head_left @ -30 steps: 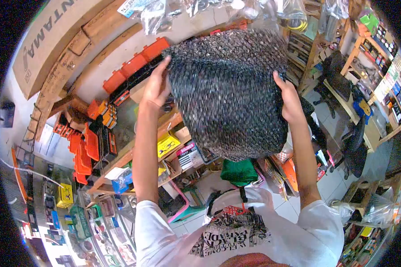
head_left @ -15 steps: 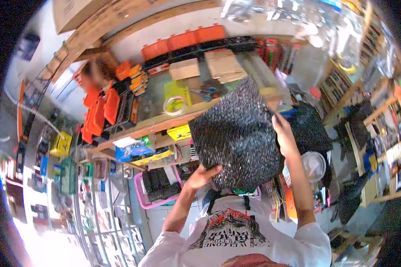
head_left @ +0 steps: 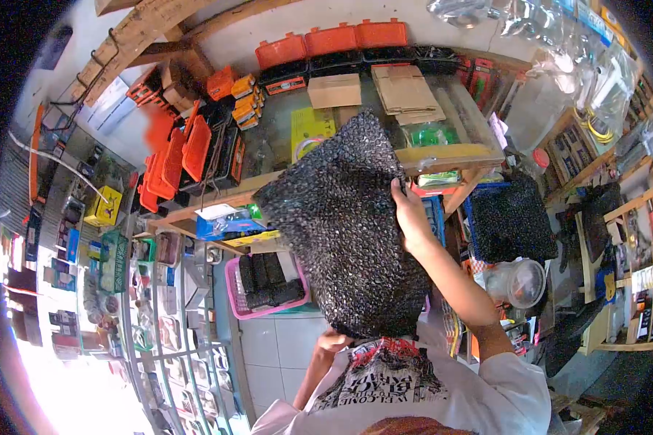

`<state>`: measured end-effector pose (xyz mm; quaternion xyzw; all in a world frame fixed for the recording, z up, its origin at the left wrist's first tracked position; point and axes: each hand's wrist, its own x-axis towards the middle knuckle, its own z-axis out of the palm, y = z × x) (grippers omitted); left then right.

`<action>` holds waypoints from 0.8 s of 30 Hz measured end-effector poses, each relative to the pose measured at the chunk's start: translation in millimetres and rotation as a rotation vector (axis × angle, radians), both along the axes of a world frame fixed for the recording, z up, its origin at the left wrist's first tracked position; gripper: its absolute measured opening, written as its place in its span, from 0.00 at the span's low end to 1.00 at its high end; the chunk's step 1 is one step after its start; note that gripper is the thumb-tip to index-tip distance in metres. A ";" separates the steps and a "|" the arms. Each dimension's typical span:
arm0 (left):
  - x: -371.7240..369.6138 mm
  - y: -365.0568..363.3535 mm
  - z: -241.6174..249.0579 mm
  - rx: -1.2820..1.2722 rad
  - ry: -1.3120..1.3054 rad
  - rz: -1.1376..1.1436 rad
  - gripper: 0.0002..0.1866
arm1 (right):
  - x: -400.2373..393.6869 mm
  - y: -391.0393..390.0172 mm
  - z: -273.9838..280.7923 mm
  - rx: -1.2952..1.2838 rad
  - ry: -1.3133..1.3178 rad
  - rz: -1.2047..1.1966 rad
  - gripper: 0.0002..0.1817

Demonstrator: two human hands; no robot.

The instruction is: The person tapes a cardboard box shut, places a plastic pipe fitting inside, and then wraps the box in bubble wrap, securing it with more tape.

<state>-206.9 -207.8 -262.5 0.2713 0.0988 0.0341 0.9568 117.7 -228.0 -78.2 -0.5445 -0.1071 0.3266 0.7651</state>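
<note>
A large piece of black bubble wrap (head_left: 348, 217) hangs in front of my chest, one corner pointing up over the counter. My right hand (head_left: 412, 214) is closed on its right edge, thumb on the near face. Low by my shirt, my left hand (head_left: 331, 342) is curled at the bubble wrap's bottom left edge, its fingertips partly hidden. Below and left of the wrap, a pink basket (head_left: 233, 293) holds several dark wrapped packages (head_left: 268, 279).
A glass-topped counter with a wooden edge (head_left: 453, 156) stands ahead, carrying flat cardboard (head_left: 334, 91) and orange-lidded cases (head_left: 334, 40). More black bubble wrap (head_left: 514, 217) lies at right above a clear plastic tub (head_left: 522, 283). Stocked glass shelves (head_left: 174, 355) line the left.
The bubble wrap has shifted left and down in view, its left corner swinging outward. My left hand has moved from its lower front face down to the bottom edge; my right hand still grips the right side.
</note>
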 end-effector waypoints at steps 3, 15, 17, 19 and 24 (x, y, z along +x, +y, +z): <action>-16.0 -26.0 14.7 0.109 0.410 0.065 0.42 | -2.0 12.3 -16.9 -0.080 -0.107 0.070 0.33; -51.3 -19.2 95.6 -0.060 0.670 0.519 0.20 | 90.7 39.9 60.3 -0.822 -1.477 0.091 0.19; -63.9 -24.9 92.8 -0.108 0.747 0.481 0.20 | 100.5 51.8 52.7 -0.932 -1.482 0.128 0.18; -83.3 -32.5 79.2 -0.096 0.809 0.431 0.20 | 102.1 55.7 55.0 -0.932 -1.485 0.122 0.17; -92.7 -47.0 46.7 -0.152 0.791 0.479 0.15 | 147.1 82.5 42.2 -0.895 -1.683 0.217 0.22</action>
